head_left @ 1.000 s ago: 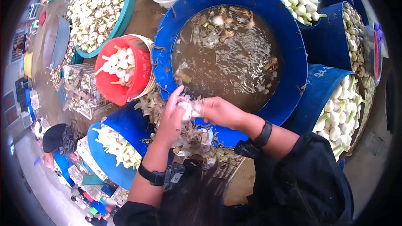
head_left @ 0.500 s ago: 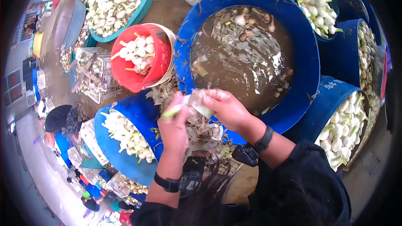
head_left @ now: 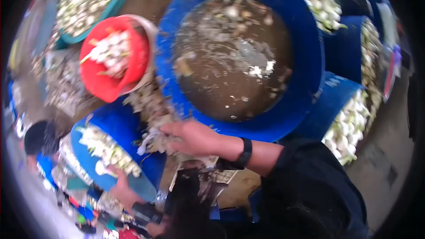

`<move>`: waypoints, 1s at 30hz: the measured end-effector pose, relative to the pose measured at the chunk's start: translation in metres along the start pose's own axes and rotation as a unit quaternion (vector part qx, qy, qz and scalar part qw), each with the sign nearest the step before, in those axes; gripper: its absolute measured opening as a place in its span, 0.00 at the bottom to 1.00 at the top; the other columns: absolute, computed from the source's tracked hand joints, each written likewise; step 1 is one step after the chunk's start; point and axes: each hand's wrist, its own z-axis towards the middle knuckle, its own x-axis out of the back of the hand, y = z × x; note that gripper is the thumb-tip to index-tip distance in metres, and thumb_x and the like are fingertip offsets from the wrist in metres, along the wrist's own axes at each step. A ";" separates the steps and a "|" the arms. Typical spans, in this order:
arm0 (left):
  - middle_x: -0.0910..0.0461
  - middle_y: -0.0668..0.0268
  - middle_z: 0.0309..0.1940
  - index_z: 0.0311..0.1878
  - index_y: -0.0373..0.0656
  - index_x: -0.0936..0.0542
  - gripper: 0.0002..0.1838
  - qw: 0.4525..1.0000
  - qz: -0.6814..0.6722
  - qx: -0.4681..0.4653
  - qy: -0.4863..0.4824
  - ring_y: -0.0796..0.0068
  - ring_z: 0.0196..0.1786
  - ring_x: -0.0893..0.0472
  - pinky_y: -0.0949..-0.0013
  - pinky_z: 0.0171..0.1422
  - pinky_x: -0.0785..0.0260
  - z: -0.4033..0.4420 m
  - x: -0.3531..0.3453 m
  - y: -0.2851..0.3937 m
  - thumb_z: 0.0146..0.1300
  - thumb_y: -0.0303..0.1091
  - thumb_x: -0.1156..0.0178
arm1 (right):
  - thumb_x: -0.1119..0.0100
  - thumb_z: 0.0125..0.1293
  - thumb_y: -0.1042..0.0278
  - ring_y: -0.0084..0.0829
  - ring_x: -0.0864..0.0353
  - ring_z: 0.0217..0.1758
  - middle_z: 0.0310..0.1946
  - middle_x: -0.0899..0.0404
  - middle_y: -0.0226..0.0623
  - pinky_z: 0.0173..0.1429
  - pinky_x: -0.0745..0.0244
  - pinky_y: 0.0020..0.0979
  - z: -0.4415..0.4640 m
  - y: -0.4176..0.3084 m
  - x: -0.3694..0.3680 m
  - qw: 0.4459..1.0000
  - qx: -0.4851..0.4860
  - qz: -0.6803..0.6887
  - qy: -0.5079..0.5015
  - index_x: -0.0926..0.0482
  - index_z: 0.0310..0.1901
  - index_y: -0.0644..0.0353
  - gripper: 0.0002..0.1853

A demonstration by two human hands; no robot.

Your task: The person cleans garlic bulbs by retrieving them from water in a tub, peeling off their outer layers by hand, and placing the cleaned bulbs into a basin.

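My left hand (head_left: pixel 122 187) is over the lower edge of a tilted blue barrel (head_left: pixel 82 157) of trimmed bulbs, closed round the stem end of a white bulb (head_left: pixel 102 168). Loose papery peelings (head_left: pixel 155 140) are at the fingers of my right hand (head_left: pixel 190 137), over the pile of peelings (head_left: pixel 150 102) beside the big blue tub (head_left: pixel 305 62). Its fingers are blurred. Brown water (head_left: pixel 212 93) with floating skins and a few bulbs fills the tub.
A red bucket (head_left: pixel 95 77) with white bulbs stands left of the tub. Another tilted blue barrel (head_left: pixel 330 102) of bulbs lies at the right. A green-rimmed basin (head_left: pixel 119 2) of bulbs is upper left. A co-worker's dark-capped head (head_left: pixel 39 137) shows at the lower left.
My hands have parted. The left has moved down and left to the barrel with the bulb; the right has moved slightly left and down with peelings. The view has shifted.
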 end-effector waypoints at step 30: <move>0.22 0.63 0.35 0.44 0.41 0.27 0.10 0.902 -0.318 0.068 -0.283 0.75 0.33 0.22 0.76 0.32 0.28 -0.123 -0.272 -0.017 0.63 0.36 0.46 | 0.49 0.55 0.52 0.40 0.24 0.52 0.48 0.22 0.41 0.53 0.31 0.45 -0.100 0.335 0.188 0.809 -0.449 -0.370 -0.086 0.21 0.47 0.52 0.21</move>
